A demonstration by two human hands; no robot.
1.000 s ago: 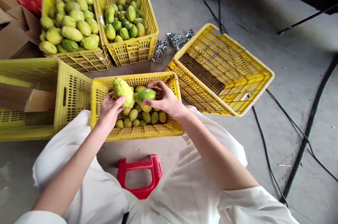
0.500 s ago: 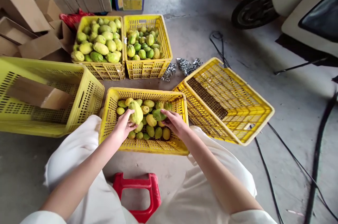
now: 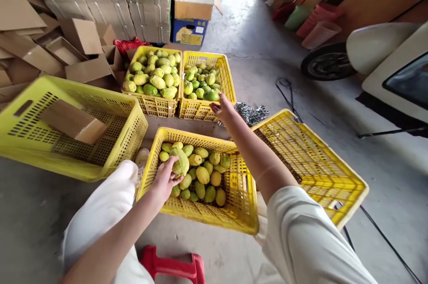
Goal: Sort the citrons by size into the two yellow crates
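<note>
My left hand [image 3: 166, 174] is closed around a large yellow-green papaya [image 3: 180, 162], above the near yellow crate [image 3: 214, 219]. Several smaller yellow and green papayas [image 3: 202, 174] lie in that crate, mostly at its left and middle. Stretched forward, my right hand [image 3: 223, 106] grips a green papaya [image 3: 211, 95] at the front rim of the back right crate [image 3: 230, 76]. That crate holds several greener fruits [image 3: 200, 80]. Beside it, the back left crate [image 3: 152, 106] is heaped with larger yellow-green papayas [image 3: 157, 81].
A yellow-green crate [image 3: 115, 159] with a cardboard piece [image 3: 73, 121] stands left. Another yellow crate [image 3: 321, 159] leans at the right, by crumpled silvery material [image 3: 252, 114]. Cardboard boxes [image 3: 88, 67], a red stool [image 3: 174, 268], a vehicle wheel [image 3: 329, 62] and cables [image 3: 290, 96] lie around.
My right hand has carried the green papaya from above the near crate forward to the back right crate. My left hand still holds its papaya. The view has tilted up.
</note>
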